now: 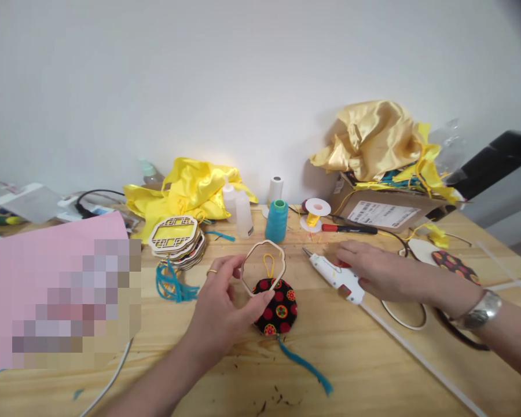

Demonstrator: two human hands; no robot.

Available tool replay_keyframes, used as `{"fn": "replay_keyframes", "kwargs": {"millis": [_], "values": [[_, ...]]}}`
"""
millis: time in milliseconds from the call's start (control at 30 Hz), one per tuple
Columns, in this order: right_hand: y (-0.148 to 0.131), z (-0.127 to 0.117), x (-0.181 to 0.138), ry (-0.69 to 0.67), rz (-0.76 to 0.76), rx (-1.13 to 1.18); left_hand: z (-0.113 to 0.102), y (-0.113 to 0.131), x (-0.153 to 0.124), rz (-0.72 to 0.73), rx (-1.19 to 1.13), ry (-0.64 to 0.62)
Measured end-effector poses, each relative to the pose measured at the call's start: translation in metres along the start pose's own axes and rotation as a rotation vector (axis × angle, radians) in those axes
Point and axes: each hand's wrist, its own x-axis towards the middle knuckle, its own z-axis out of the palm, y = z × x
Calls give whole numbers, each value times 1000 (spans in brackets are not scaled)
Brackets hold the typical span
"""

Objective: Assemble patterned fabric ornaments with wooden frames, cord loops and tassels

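My left hand (226, 307) pinches a thin, scalloped wooden frame (244, 260) between thumb and fingers, tilted above the near part of the table. Partly behind that frame and my thumb lies a round black fabric piece (282, 310) with red dots and flowers. It has a yellow cord loop (268, 265) at the top and a blue tassel (306, 365) at the bottom. To the right, my right hand (369, 266) is curled over the handle side of a white hot glue gun (334, 275), whose nozzle points up and left. The hand covers the grip.
Stacked lattice wooden frames (173, 237) with blue tassels sit left of centre. Behind stand white squeeze bottles (243, 214), a blue thread cone (276, 223), a yellow ribbon spool (316, 211) and a marker (349, 229). A cardboard box (382, 208) holds cloth; a glue stick (421, 362) trails right.
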Motion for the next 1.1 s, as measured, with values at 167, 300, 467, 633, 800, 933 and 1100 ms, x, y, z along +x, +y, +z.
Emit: {"fn": "replay_keyframes", "kwargs": {"millis": [167,300,467,633,800,933,1100], "values": [[26,-2,-4,47,23,-184,2,0,-1,103,175,-48],[8,-5,-8,196,97,-213,0,2,-2,173,254,-81],[-70,-1,-2,405,75,132,-13,11,-9,222,428,-169],[-83,22,17,306,-66,344,-21,9,-16,310,485,-270],[-66,41,27,329,-141,459,-14,-6,-11,338,409,-278],[-65,47,26,344,-153,484,-11,-15,-5,397,365,-314],[-67,43,23,286,-181,484,-10,-19,-4,469,334,-316]]}}
